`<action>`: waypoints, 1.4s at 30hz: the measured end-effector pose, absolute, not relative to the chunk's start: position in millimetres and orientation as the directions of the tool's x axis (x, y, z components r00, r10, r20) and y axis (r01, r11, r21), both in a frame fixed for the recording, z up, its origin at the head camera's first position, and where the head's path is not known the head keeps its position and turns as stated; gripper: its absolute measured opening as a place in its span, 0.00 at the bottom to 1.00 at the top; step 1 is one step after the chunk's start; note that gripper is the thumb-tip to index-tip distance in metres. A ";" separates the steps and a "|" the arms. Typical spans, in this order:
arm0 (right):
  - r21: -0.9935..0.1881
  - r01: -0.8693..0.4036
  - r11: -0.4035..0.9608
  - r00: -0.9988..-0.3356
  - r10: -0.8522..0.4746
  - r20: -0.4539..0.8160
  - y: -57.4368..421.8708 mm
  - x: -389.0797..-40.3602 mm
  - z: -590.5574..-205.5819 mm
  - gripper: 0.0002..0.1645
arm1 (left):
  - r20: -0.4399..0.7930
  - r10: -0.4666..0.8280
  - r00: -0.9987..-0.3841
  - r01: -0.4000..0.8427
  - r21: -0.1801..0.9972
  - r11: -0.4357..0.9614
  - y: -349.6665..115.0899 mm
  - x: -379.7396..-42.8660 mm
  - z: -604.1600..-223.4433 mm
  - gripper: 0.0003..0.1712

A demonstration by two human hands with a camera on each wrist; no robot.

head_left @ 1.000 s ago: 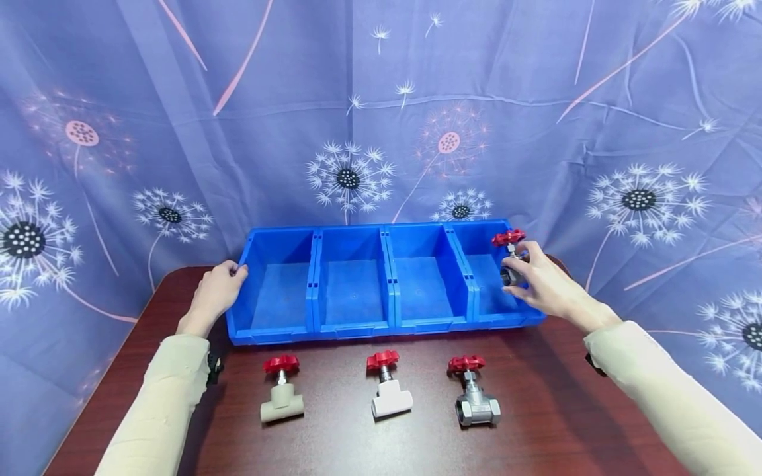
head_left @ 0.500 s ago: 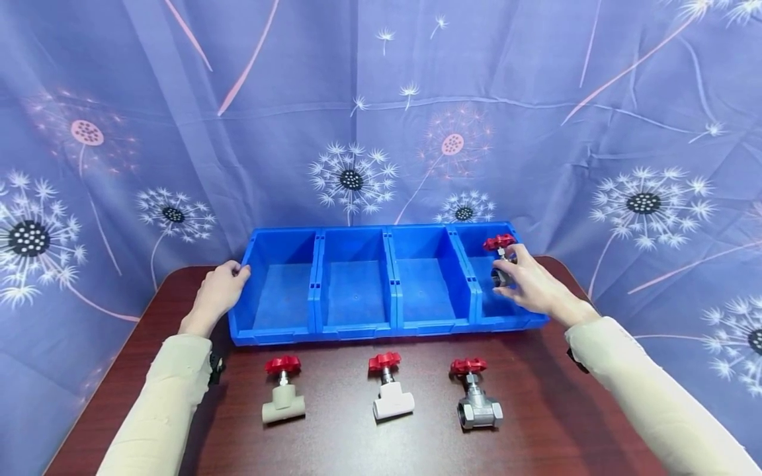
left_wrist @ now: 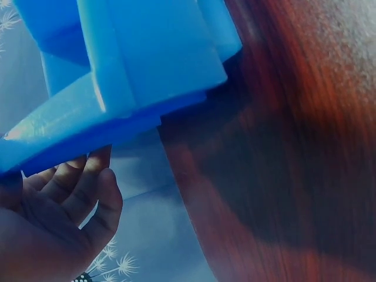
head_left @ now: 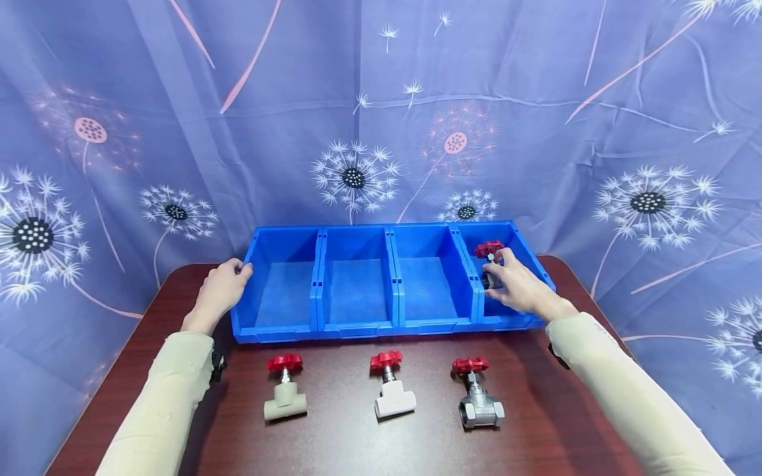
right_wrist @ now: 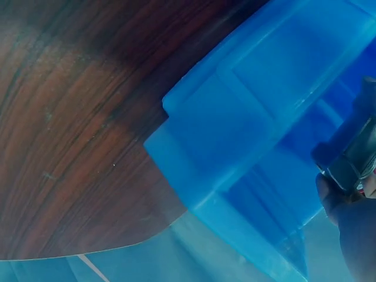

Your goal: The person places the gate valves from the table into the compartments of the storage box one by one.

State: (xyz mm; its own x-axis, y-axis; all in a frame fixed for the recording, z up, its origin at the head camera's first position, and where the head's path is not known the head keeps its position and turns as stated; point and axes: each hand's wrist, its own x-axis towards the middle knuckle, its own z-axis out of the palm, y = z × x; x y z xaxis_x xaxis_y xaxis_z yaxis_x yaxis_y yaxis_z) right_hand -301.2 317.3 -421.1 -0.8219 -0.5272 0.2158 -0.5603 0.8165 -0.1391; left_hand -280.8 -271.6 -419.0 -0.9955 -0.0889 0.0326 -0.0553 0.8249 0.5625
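Note:
In the head view my right hand [head_left: 519,283] holds a gate valve with a red handwheel [head_left: 489,249] inside the rightmost compartment of the blue bin row [head_left: 357,330]. The valve's dark metal body [right_wrist: 351,154] shows between my fingers in the right wrist view. My left hand [head_left: 221,291] grips the left wall of the bins; the left wrist view has its thumb at the rim and fingers [left_wrist: 107,200] along the outside. On the table in front stand a beige valve [head_left: 286,395], a white valve [head_left: 394,398] and a silver metal valve [head_left: 480,404], all with red handwheels.
The brown wooden table [head_left: 333,449] carries everything. Behind it hangs a blue curtain [head_left: 274,152] with dandelion prints. Blue dividers [head_left: 394,284] split the bin row into several compartments, with bare floors showing in the left ones.
My right hand has moved left and down with the valve, deeper into the rightmost compartment. The left hand stays on the bin wall, and the three valves on the table have not moved.

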 end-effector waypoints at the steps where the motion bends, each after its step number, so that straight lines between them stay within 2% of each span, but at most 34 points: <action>1: -0.145 -0.552 0.821 -0.828 -0.521 0.206 317.1 -302.1 -421.7 0.29 | 0.030 -0.089 -0.996 -0.058 0.559 0.827 -271.1 -280.3 -418.2 0.29; 8: -0.174 -0.510 0.842 -0.858 -0.486 0.164 316.9 -308.9 -428.1 0.29 | 0.027 -0.088 -0.996 -0.059 0.543 0.838 -272.1 -280.0 -418.5 0.29; 17: -0.171 -0.519 0.838 -0.854 -0.497 0.154 311.9 -318.2 -437.8 0.27 | 0.032 -0.094 -0.995 -0.062 0.540 0.839 -273.7 -276.6 -419.8 0.29; 42: -0.211 -0.446 0.870 -0.893 -0.448 0.039 318.4 -326.6 -449.6 0.29 | 0.037 -0.091 -0.995 -0.058 0.523 0.851 -271.8 -282.6 -420.3 0.28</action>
